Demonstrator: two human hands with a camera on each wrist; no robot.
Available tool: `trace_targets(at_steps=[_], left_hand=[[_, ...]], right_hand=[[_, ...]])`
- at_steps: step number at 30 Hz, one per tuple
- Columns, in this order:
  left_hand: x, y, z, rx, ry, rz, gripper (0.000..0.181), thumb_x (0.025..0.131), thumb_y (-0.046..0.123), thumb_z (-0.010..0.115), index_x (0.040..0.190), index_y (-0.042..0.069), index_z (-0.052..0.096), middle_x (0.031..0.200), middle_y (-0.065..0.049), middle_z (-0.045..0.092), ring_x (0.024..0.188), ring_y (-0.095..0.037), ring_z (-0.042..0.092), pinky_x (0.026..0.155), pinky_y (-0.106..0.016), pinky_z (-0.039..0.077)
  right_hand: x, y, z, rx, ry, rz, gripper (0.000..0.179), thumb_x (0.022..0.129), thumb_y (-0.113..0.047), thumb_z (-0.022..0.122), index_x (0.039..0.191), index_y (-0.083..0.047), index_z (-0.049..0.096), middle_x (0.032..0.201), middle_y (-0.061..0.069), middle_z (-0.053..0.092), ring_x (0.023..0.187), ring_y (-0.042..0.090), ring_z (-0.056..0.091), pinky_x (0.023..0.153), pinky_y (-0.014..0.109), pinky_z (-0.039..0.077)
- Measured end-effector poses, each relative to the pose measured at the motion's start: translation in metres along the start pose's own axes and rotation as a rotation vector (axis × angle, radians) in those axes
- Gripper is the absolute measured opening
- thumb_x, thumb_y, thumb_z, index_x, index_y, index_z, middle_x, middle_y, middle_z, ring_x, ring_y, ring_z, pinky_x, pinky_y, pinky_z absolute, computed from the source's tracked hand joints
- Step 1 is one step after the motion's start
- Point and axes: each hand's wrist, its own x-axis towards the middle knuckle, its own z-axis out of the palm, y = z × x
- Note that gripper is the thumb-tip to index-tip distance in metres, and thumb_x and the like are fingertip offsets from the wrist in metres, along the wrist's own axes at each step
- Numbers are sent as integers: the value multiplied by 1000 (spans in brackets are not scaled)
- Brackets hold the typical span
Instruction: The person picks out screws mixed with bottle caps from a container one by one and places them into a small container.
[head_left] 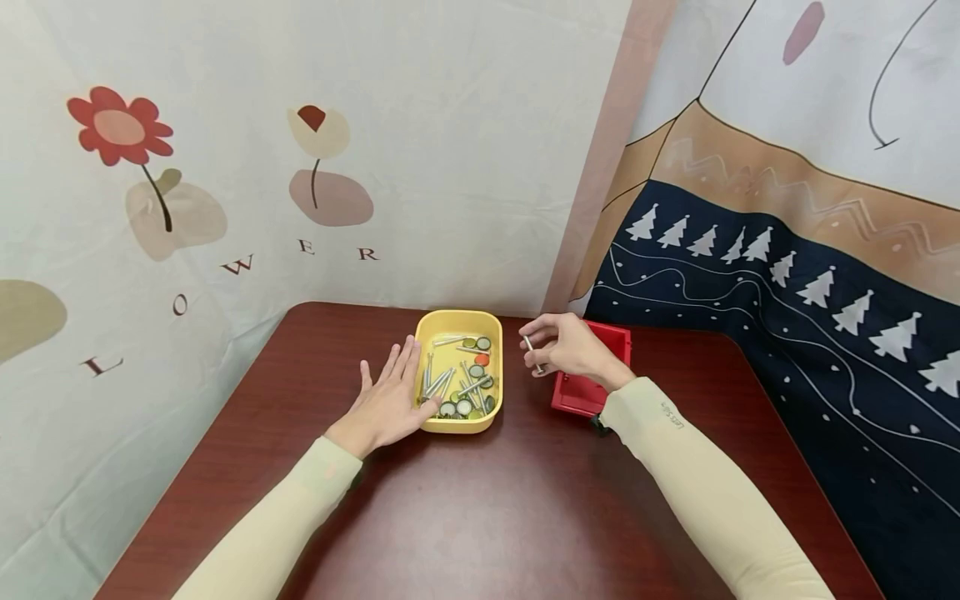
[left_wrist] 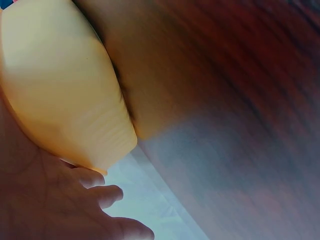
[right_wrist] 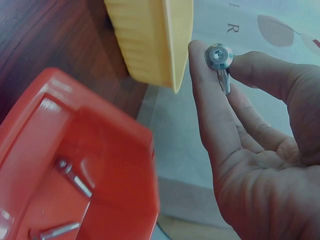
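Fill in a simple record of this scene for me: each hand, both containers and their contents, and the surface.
Left hand: fingers straight, touching the side of the yellow tray
Right hand: pinching a metal bolt between thumb and fingers
Yellow tray contents: loose bolts and round caps, one cap orange
Red box: at least two bolts inside
Surface: reddish-brown table

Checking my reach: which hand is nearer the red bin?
Right. The right hand is close to the red bin; the left hand is at the yellow bin's left side, farther off.
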Motion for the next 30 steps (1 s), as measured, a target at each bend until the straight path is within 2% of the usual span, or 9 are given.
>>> trace_targets(at_steps=[4, 11, 17, 23, 30], left_hand=[[1, 0, 0, -10, -7, 0, 108, 113, 60, 60, 187, 2, 7, 199, -13, 0, 185, -43, 7, 134, -94, 3], [2, -1, 0, -13, -11, -2, 108, 113, 59, 60, 187, 2, 6, 199, -13, -1, 185, -43, 5, 134, -94, 2], [5, -1, 0, -17, -10, -4, 108, 113, 59, 60, 187, 3, 6, 199, -13, -1, 185, -43, 6, 135, -93, 2], [4, -1, 1, -13, -6, -3, 108, 112, 59, 60, 187, 3, 6, 199, -13, 0, 185, -44, 8, 135, -93, 4], [2, 1, 1, -13, -7, -4, 109, 112, 61, 60, 188, 3, 6, 199, -12, 0, 185, -44, 7, 135, -93, 3]], right_hand=[[-6, 4, -10, -24, 18, 4, 43, 103, -2, 85, 145, -3, 74, 132, 24, 80, 112, 48, 85, 95, 58, 72], [-13, 14, -28, -60, 63, 15, 44, 105, -4, 84, 147, -3, 73, 133, 28, 79, 100, 34, 88, 94, 56, 72], [-17, 21, -41, -48, 98, 38, 47, 105, -3, 83, 151, -1, 70, 135, 30, 77, 104, 32, 88, 102, 64, 68], [-20, 27, -50, -101, 135, 52, 49, 105, -4, 83, 152, -4, 70, 139, 30, 78, 105, 33, 87, 99, 59, 71], [-22, 30, -58, -150, 163, 84, 49, 108, -2, 80, 155, 2, 68, 139, 32, 77, 105, 34, 87, 99, 58, 70]])
